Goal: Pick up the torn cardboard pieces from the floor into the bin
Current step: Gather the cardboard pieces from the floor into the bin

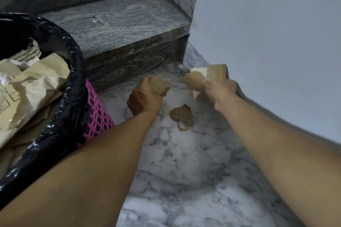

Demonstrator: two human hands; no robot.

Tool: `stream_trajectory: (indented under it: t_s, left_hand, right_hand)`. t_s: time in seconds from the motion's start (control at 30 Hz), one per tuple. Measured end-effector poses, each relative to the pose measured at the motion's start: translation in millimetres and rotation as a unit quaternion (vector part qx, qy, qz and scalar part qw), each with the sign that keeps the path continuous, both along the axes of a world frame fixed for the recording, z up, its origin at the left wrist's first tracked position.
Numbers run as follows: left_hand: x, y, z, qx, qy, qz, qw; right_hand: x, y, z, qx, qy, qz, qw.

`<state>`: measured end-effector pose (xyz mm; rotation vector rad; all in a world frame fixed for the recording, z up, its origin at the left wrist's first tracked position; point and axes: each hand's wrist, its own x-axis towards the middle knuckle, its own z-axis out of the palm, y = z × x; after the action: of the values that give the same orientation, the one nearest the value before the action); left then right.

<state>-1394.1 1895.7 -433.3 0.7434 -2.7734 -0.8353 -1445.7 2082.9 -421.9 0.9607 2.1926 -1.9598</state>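
Head view looks down on a white and grey marble floor (184,162), which fills the lower middle of the picture. On the right stands a pale wall (276,33), and at the top there is a grey stone step (120,24) with a dark patterned front. At the left edge is the bin (96,116), a pink basket with holes, lined with a black plastic bag (60,116) folded over its rim. Inside the bin lie crumpled paper and cardboard (33,83), pale beige in colour.

Two bare forearms reach forward from the bottom of the picture. The left hand (144,100) is closed around a torn brown cardboard piece (159,84); the ragged edge of this piece sticks out to the right of the fingers. This hand is just beside the bin, above the floor near the step. The right hand (219,91) is closed on a bigger cardboard piece (206,76), brown with a white torn layer at its top, and it is near the wall. I cannot tell if this piece touches the floor.

Between the two hands, a little nearer to the camera, one small corrugated cardboard scrap (182,116) lies flat on the floor, apart from both hands.
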Motion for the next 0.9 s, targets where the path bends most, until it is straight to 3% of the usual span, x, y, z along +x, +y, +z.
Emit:
stream_trajectory:
  t_s: [0.07, 0.1, 0.2, 0.33, 0.47, 0.6, 0.73, 0.9]
  left_hand:
    - [5, -2, 0, 0.005, -0.014, 0.031, 0.999]
    - [8, -2, -1, 0.006, -0.027, 0.045, 0.999]
    - [17, -5, -2, 0.016, -0.061, 0.084, 0.995]
    - [23, -4, -3, 0.022, -0.090, 0.069, 0.993]
    - [25, -6, 0, -0.046, -0.110, 0.016, 0.993]
    - [31, -11, -4, -0.126, -0.104, -0.029, 0.986]
    - [44, -18, -12, -0.156, -0.108, -0.073, 0.979]
    - [63, -26, -29, -0.121, -0.130, -0.101, 0.979]
  right_hand:
    - [2, -3, 1, -0.094, -0.026, -0.053, 0.994]
    - [3, -5, -2, -0.089, -0.034, -0.057, 0.994]
    - [17, -17, -13, 0.033, -0.031, -0.036, 0.998]
    - [24, -19, -26, 0.073, -0.047, 0.035, 0.996]
    - [35, -28, -34, 0.213, -0.143, 0.306, 0.917]
    - [55, -43, -38, 0.314, -0.108, 0.378, 0.864]
    - [67, -49, -50, 0.416, -0.106, 0.380, 0.819]
    - [71, -54, -51, 0.323, -0.101, 0.343, 0.876]
